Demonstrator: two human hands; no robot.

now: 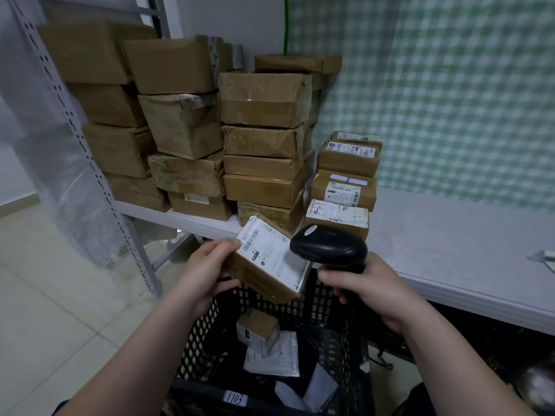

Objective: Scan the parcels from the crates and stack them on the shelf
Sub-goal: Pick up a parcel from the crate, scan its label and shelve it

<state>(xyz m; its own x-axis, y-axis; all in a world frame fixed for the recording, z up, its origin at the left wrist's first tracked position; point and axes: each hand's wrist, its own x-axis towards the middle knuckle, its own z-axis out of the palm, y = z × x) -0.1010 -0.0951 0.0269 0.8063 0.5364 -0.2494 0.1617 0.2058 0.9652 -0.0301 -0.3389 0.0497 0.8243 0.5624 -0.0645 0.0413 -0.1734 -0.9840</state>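
Note:
My left hand (207, 265) grips a brown cardboard parcel (264, 265) by its left end, white label tilted up. My right hand (363, 286) holds a black barcode scanner (327, 244) by its handle, its head just right of the label. Both are above a black mesh crate (342, 340). Inside the crate lie a small brown box (258, 328), a white mailer (279, 361) and other flat packets. On the white shelf (450, 241) stand several stacks of brown boxes (261, 130), and a short stack of three labelled parcels (342, 190) to their right.
A perforated metal upright (90, 163) of the shelving stands at the left, wrapped partly in clear plastic. Behind the shelf hangs a green checked cloth (450, 85). The crate carries a tag reading 1103. Pale floor tiles (60, 310) lie to the left.

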